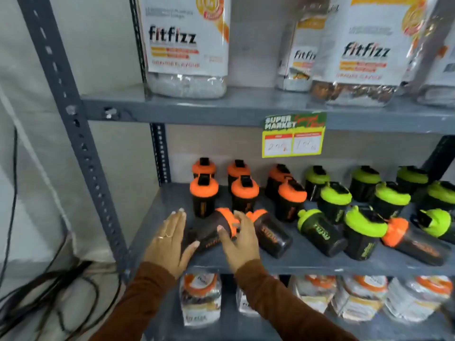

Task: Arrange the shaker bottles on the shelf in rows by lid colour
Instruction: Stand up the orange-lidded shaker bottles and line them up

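Note:
Black shaker bottles fill the middle grey shelf (pixel 307 260). Orange-lidded ones (pixel 203 193) stand in rows at the back left, green-lidded ones (pixel 336 198) at the back right. In front, two orange-lidded bottles (pixel 208 238) (pixel 272 233) lie on their sides next to each other. Further right lie a green-lidded bottle (pixel 317 231), another orange-lidded one (pixel 416 243) and a green-lidded one (pixel 435 222). My right hand (pixel 242 244) curls over the lid of the leftmost lying bottle, thumb on its neck. My left hand (pixel 170 239) is flat and spread beside that bottle's base, thumb touching it.
Large fitfizz jars (pixel 187 45) stand on the shelf above, where a yellow price tag (pixel 293 139) hangs from the edge. More jars (pixel 200 299) sit on the shelf below. The rack's perforated post (pixel 81 134) rises at left, with black cables (pixel 49 286) on the floor.

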Demonstrator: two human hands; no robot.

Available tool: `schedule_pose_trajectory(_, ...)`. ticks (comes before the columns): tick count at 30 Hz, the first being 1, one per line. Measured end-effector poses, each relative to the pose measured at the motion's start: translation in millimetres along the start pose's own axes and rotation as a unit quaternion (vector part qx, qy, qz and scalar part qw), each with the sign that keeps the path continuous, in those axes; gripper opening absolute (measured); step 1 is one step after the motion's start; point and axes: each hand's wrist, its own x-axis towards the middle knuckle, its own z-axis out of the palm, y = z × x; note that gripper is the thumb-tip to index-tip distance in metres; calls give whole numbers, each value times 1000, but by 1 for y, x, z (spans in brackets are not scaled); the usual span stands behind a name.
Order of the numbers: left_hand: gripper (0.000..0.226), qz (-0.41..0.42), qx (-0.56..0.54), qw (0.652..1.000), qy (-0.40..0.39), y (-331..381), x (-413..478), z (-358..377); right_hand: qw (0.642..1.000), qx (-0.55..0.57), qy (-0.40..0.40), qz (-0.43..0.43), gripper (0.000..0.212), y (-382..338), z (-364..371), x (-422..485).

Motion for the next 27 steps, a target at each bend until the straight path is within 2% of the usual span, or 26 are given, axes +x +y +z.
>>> schedule_pose_trajectory(2, 113, -76, 13, 995, -61, -11, -7, 11, 980, 47, 16, 195, 66, 16, 16, 15)
schedule_pose_trajectory(4, 142, -131, 17, 978, -159, -25, -15, 23, 920, 127, 30, 370, 90, 20, 28, 28)
schedule_pose_trajectory(5, 149, -136, 37, 974, -177, -31, -18, 30, 900, 147, 31, 408, 93, 21, 33, 36)
schedule_pose_trajectory(6, 152, -132, 62, 968, -206, -33, -18, 34, 891, 161, 33, 424, 85, 18, 38, 43)
schedule_pose_trajectory(7, 152, -127, 75, 965, -216, -36, -17, 38, 898, 151, 16, 412, 70, 15, 42, 53)
schedule_pose_trajectory(8, 149, -126, 85, 962, -226, -35, -15, 39, 893, 189, 52, 405, 50, 18, 48, 64)
schedule_pose_trajectory(9, 140, -128, 92, 962, -223, -36, -15, 42, 890, 198, 45, 408, 36, 15, 52, 74)
schedule_pose_trajectory(10, 124, -131, 95, 962, -221, -35, -15, 44, 895, 189, 22, 404, 31, 17, 57, 81)
schedule_pose_trajectory(12, 92, -138, 111, 958, -225, -33, -16, 46, 918, 154, -17, 364, 31, 17, 63, 81)
schedule_pose_trajectory(13, 87, -142, 112, 957, -227, -32, -15, 48, 921, 165, -51, 349, 34, 12, 64, 74)
schedule_pose_trajectory(15, 86, -146, 106, 958, -224, -33, -14, 49, 916, 191, -23, 351, 37, 22, 65, 71)
schedule_pose_trajectory(17, 86, -146, 103, 959, -220, -34, -15, 51, 917, 141, -1, 374, 23, 21, 71, 74)
schedule_pose_trajectory(18, 86, -146, 104, 959, -218, -34, -15, 51, 911, 148, 42, 382, 15, 22, 71, 76)
schedule_pose_trajectory(19, 86, -147, 104, 960, -216, -34, -14, 51, 904, 161, 66, 391, 17, 23, 73, 77)
schedule_pose_trajectory(21, 86, -150, 101, 960, -212, -33, -15, 51, 921, 136, 23, 365, 32, 16, 74, 72)
schedule_pose_trajectory(23, 87, -150, 100, 961, -211, -32, -15, 51, 934, 135, 8, 330, 34, 13, 69, 73)
schedule_pose_trajectory(26, 86, -154, 107, 960, -208, -30, -15, 50, 900, 251, 36, 356, 24, 5, 66, 66)
schedule_pose_trajectory(27, 86, -152, 110, 960, -206, -29, -15, 50, 899, 241, 49, 364, 27, 3, 65, 57)
